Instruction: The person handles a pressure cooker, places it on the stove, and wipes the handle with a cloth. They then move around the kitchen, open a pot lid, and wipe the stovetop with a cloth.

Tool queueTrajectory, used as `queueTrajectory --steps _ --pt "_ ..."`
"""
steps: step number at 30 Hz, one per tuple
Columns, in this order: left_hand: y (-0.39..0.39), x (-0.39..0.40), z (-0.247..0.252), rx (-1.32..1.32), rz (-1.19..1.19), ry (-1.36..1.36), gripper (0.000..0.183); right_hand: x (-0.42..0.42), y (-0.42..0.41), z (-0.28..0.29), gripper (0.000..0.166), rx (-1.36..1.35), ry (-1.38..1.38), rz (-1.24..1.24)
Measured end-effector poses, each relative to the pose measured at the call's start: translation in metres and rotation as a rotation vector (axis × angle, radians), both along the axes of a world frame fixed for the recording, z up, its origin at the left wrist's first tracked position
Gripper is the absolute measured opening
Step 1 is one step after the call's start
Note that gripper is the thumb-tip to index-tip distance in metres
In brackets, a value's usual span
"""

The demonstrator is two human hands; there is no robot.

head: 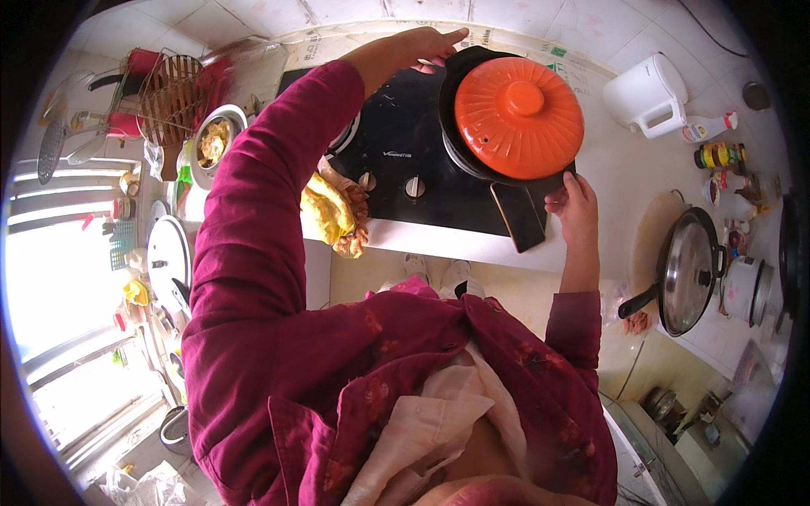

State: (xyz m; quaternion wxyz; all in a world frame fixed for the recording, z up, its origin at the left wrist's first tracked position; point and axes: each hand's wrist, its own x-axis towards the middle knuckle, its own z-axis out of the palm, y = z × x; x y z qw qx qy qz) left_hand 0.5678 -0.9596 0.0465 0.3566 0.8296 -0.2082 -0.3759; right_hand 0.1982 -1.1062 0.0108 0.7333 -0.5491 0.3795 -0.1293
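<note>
A black pot (447,104) with a ribbed orange lid (500,139) sits over the right burner of a black glass gas cooktop (398,126). The lid has a round knob on top and a small hole. My left hand (436,49) is at the pot's upper left handle, fingers spread around it. At the opposite, lower right handle is my right hand (577,197), with fingertips at its edge. Whether either hand grips its handle is not clear. A smartphone (520,218) lies at the cooktop's front edge, just left of my right hand.
Yellow and brown cloths (338,212) lie at the front left of the cooktop. A bowl of food (215,142) stands further left. On the right are a white pitcher (645,95), a spray bottle (709,126) and a lidded frying pan (688,272) whose handle points inward.
</note>
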Motion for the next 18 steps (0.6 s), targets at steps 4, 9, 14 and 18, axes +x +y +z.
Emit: queueTrajectory --steps 4,9,14,18 --pt "0.045 0.014 0.011 -0.072 0.033 0.03 0.072 -0.005 0.006 -0.001 0.034 0.018 0.029 -0.042" --pt "0.139 0.01 0.041 -0.276 0.125 0.005 0.056 -0.038 0.004 -0.023 0.038 0.025 0.016 -0.036" --pt "0.255 -0.055 0.075 -0.573 0.364 0.136 0.044 -0.072 0.034 -0.039 0.038 -0.042 0.122 0.055" --pt "0.337 -0.127 0.05 -0.721 0.492 0.258 0.045 -0.077 0.081 -0.045 0.031 -0.003 0.209 0.241"
